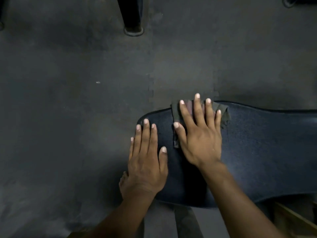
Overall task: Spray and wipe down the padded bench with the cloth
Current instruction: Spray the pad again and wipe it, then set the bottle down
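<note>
Dark rubber floor (85, 100) lay all around the padded counter (257, 152). Right hand (199, 140) pressed the cloth (224, 114) flat, fingers (197, 107) straight and spread, at the pad's 11 o'clock edge. Left hand (147, 162) rested flat, fingers straight, at 9 o'clock.

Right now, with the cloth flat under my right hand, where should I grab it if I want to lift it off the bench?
Probably the loose right corner of the cloth, which sticks out past the little finger of the right hand near the far edge of the padded bench. Come from the right and pinch the rumpled flap; the rest lies flat under the palm.
</note>
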